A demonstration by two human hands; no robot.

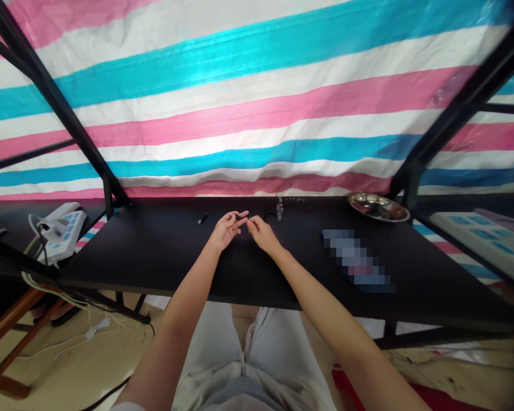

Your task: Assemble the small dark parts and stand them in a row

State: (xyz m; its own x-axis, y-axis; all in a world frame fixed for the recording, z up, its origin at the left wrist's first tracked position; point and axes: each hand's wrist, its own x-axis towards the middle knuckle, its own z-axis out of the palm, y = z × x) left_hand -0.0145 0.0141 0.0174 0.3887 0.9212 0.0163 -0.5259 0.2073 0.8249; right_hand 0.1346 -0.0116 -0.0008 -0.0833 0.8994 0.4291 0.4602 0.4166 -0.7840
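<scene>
Above the black table (163,262), my left hand (227,230) has its palm partly turned up, with a small dark, thin piece (241,217) held at its fingers. My right hand (261,233) meets it from the right, thumb and fingertips pinched together close to that piece. What the right fingertips hold is too small to make out. To the left of my hands lies a short black stick with a pale end (203,218). Beyond my right hand are several small clear pieces (280,210), and a few dark bits (270,211) beside them.
A round shiny metal dish (379,208) stands at the back right. Nearer me lies a blurred-out bluish object (355,260). Black frame posts rise at both sides, with a striped sheet (257,103) behind. A power strip (68,237) with cables sits at the left.
</scene>
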